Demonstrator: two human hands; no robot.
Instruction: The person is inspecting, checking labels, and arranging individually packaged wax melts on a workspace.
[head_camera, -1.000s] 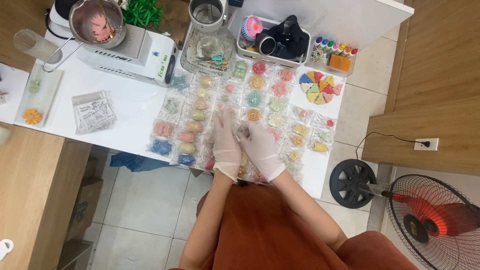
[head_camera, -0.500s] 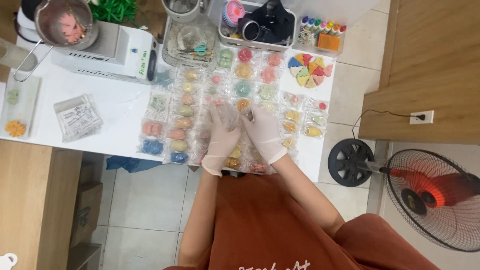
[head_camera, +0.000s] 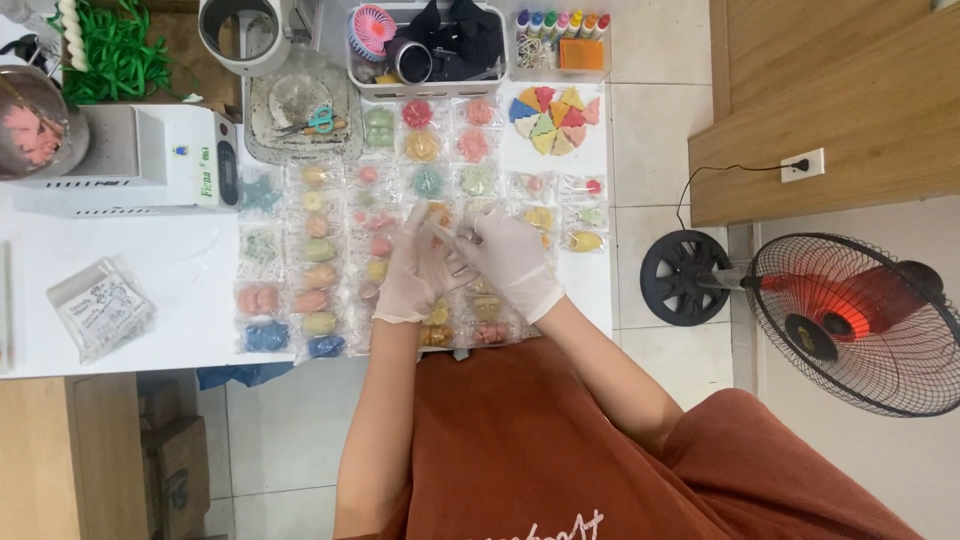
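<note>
**Gloved hands meet over rows of bagged shapes**

Both hands work above the white surface (head_camera: 160, 300), just below the colourful wedge wheel (head_camera: 551, 118). The left hand (head_camera: 415, 270) and right hand (head_camera: 508, 255), each in a pale glove, touch at the fingertips over a small clear packet (head_camera: 452, 232); the packet is mostly hidden, so whether either grip actually pinches it I cannot tell. The bagged pastel shapes (head_camera: 318, 250) left of the hands lie in rows, their forms hard to make out. Some lie hidden beneath the hands.
</note>
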